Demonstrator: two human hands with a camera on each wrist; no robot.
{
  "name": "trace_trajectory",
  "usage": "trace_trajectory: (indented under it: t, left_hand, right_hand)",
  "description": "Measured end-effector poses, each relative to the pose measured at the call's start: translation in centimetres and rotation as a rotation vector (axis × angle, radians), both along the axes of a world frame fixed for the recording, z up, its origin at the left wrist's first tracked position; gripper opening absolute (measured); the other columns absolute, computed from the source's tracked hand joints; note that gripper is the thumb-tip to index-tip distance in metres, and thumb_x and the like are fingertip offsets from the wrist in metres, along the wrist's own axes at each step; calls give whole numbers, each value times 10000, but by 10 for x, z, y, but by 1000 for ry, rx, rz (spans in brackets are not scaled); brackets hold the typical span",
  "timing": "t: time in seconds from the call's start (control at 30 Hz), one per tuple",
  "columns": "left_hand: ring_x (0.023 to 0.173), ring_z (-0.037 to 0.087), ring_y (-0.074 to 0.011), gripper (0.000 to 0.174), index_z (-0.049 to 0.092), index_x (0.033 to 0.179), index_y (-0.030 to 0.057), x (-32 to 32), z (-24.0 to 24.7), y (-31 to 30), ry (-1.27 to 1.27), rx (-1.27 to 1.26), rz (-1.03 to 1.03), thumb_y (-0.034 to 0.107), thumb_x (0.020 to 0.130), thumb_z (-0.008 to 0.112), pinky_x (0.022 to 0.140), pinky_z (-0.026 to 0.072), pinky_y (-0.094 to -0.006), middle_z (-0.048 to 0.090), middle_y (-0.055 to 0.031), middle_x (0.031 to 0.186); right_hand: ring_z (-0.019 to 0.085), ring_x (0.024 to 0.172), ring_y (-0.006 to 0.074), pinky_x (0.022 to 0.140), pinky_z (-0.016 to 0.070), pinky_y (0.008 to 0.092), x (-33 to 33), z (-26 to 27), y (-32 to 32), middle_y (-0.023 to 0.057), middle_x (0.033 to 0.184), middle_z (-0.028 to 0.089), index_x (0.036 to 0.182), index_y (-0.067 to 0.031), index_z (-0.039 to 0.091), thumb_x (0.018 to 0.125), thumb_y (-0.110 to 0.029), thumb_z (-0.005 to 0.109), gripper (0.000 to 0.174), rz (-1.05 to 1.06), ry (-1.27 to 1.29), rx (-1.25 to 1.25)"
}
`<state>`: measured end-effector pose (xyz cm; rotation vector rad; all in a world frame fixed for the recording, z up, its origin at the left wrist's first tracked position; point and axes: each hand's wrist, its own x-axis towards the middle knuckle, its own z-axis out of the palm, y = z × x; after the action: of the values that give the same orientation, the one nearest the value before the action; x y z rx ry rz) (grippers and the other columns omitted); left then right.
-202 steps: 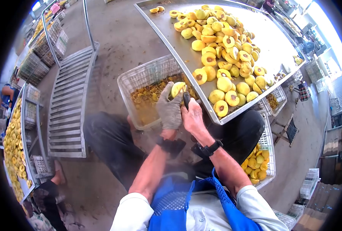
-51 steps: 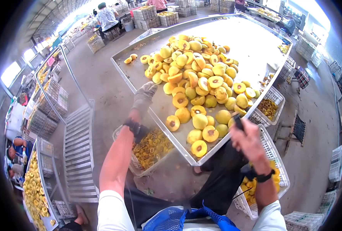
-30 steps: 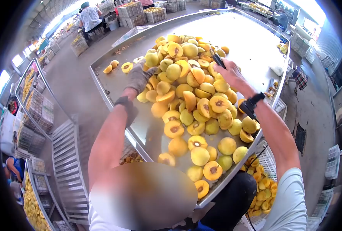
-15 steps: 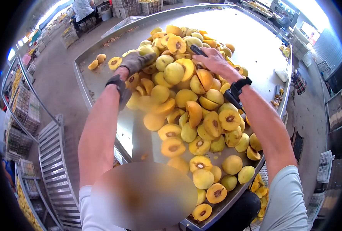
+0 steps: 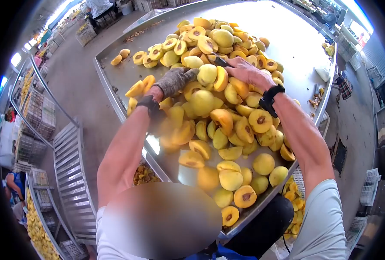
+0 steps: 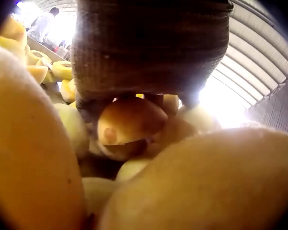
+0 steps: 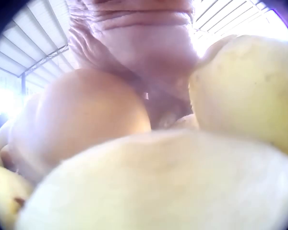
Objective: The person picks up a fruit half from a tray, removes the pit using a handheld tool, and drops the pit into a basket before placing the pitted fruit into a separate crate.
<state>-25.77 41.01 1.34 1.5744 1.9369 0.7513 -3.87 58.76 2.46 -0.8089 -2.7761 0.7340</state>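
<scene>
A heap of halved yellow peaches (image 5: 201, 102), several showing brown pits or hollows, lies on a steel tray table (image 5: 296, 78). My left hand (image 5: 175, 81), in a grey-brown glove, rests on the heap's left side with fingers stretched together toward a whole-looking pale peach (image 5: 207, 74). My bare right hand (image 5: 249, 71) lies over the heap from the right and grips a short black-handled tool (image 5: 220, 62), its working end mostly lost among the fruit. In the left wrist view the glove (image 6: 149, 48) arches over peach pieces. Peaches crowd under the right palm (image 7: 144, 52) too.
Fruit scraps (image 5: 145, 174) lie below the tray's left edge. A white crate (image 5: 300, 177) with peach halves stands below its right edge. A slatted metal cart (image 5: 73, 173) is at left. A blurred oval (image 5: 162, 221) hides the lower middle.
Earlier both hands worked on one peach half above the crate; then they reached out over the heap. In the last half second the left hand has come nearer and rightward, with peaches shifting around it.
</scene>
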Motion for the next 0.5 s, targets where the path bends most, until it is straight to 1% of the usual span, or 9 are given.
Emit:
trace_trajectory:
  t: [0.07, 0.1, 0.17, 0.27, 0.3, 0.33, 0.4, 0.43, 0.5]
  left_hand:
    - [1122, 658, -259, 513, 649, 1279, 27, 0, -12, -14, 302, 247, -236, 457, 1024, 534, 971, 507, -376, 698, -156, 1211]
    - [1122, 658, -259, 513, 649, 1279, 27, 3, -14, -17, 301, 251, -238, 457, 1024, 534, 971, 507, -376, 698, -156, 1211]
    - [1214, 618, -260, 522, 609, 1360, 60, 17, -9, -26, -69, 7, -100, 453, 1023, 548, 1031, 477, -365, 654, -149, 1321]
    - [1257, 594, -277, 506, 593, 1390, 82, 36, 1, -47, -48, -11, -120, 437, 1034, 534, 1073, 442, -349, 640, -148, 1354]
    - [1268, 586, -279, 521, 585, 1397, 81, 42, 3, -53, -133, -36, -106, 445, 1027, 543, 1075, 439, -349, 639, -146, 1359]
    - [1267, 586, -290, 501, 577, 1404, 76, 21, -33, -47, 115, 216, -367, 417, 1038, 541, 1075, 439, -353, 643, -146, 1353]
    - [1247, 590, -231, 485, 570, 1415, 94, 46, -6, -66, -14, 51, -225, 408, 1046, 551, 1078, 438, -332, 638, -140, 1358]
    - [1261, 578, -240, 445, 572, 1404, 78, 57, 2, -73, -150, -53, -129, 360, 1062, 532, 1080, 434, -338, 623, -146, 1368]
    - [1263, 577, -250, 434, 572, 1401, 72, 69, 2, -85, -177, 8, -137, 344, 1067, 523, 1081, 432, -345, 622, -156, 1362]
  right_hand:
    - [621, 1132, 351, 986, 466, 416, 9, 8, -11, 221, 1133, 674, 1194, -36, 638, 969, -409, 522, 451, 47, -89, -106]
    - [627, 1115, 361, 972, 475, 428, 15, 2, -15, 223, 1114, 681, 1170, -31, 632, 973, -384, 515, 421, 59, -31, -69]
    - [630, 1102, 365, 962, 477, 433, 31, 1, -32, 222, 1106, 685, 1158, -28, 629, 975, -372, 514, 406, 65, 2, -61]
    - [637, 1074, 373, 939, 481, 444, 46, 4, -51, 218, 1077, 694, 1147, -47, 639, 983, -358, 524, 371, 82, 59, -48]
    - [637, 1078, 373, 936, 482, 441, 51, 5, -56, 217, 1076, 694, 1151, -52, 641, 980, -359, 531, 369, 62, 32, -39]
    - [637, 1082, 372, 933, 484, 439, 54, 9, -62, 217, 1074, 694, 1154, -57, 643, 977, -361, 539, 367, 46, 3, -29]
    - [634, 1077, 380, 922, 484, 443, 59, 0, -63, 221, 1068, 690, 1149, -60, 646, 972, -366, 547, 367, 61, 12, -8]
    - [634, 1071, 383, 918, 483, 448, 63, 0, -69, 223, 1067, 688, 1142, -57, 647, 971, -365, 549, 366, 101, 69, 0]
    - [632, 1038, 398, 891, 482, 462, 69, 3, -78, 232, 1050, 678, 1126, -41, 643, 955, -327, 581, 338, 140, 120, 27]
